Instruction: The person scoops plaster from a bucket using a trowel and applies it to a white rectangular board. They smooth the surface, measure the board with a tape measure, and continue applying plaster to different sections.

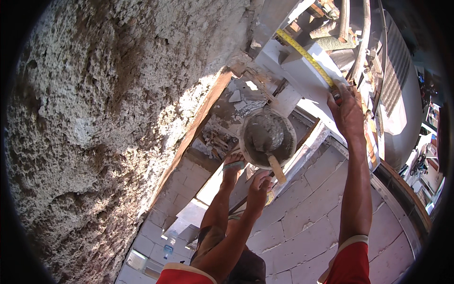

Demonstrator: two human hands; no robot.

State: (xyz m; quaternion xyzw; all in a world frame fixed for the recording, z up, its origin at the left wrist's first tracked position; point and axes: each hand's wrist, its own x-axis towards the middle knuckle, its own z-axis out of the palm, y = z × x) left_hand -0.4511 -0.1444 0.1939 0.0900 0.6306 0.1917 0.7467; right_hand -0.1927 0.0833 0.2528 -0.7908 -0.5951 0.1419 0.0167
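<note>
My right hand is closed around a tape measure, its case mostly hidden by the fingers. The yellow tape blade runs out from it, up and to the left along a pale block. Lower down, my left hand is closed, with the fingers curled; what it holds, if anything, is hidden. Just above that hand, the wooden handle of a trowel sticks out over the rim of a bucket. Grey mortar lies inside the bucket.
A rough plastered wall fills the left side. Below is a pale block wall. My sandalled foot stands beside the bucket. Wooden poles and a corrugated sheet are at upper right. A plastic bottle stands at lower left.
</note>
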